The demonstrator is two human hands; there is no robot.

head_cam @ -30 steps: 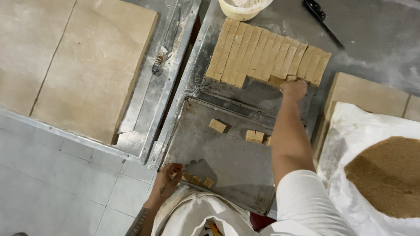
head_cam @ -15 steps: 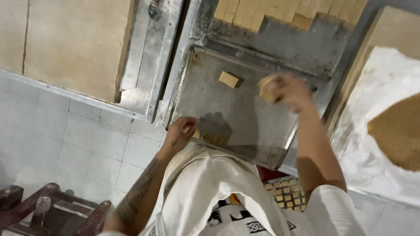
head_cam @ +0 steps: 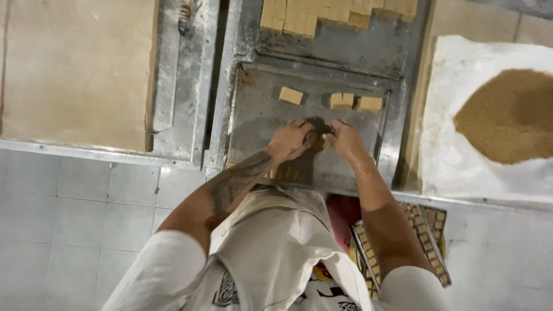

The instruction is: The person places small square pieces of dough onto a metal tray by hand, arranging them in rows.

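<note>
Both hands meet over the middle of a shallow metal tray point(head_cam: 253, 124) on the tabletop. The left hand point(head_cam: 292, 140) and the right hand point(head_cam: 344, 140) press in from either side on a small tan dough piece point(head_cam: 320, 140), fingers curled around it; most of it is hidden between the fingers, so its shape and long axis cannot be told. It sits between the two hands, neither one clearly nearer.

From the hands, three loose tan blocks lie toward 12 o'clock on the tray: a single block point(head_cam: 291, 95) at about 11 o'clock, a pair of blocks point(head_cam: 341, 100) at 12, and another block point(head_cam: 369, 103) at about 1 o'clock. They rest flat, apart from the hands. Further toward 12 o'clock, on a second tray beyond, is a slab cut into strips point(head_cam: 337, 11). Two small pieces point(head_cam: 284, 173) lie at 6 o'clock, at the tray's near edge, just under the left wrist.

At 3 o'clock, well apart, a heap of brown powder point(head_cam: 510, 115) sits on a white sheet point(head_cam: 461, 167). At 9 o'clock lies a wide beige slab point(head_cam: 78, 69).
</note>
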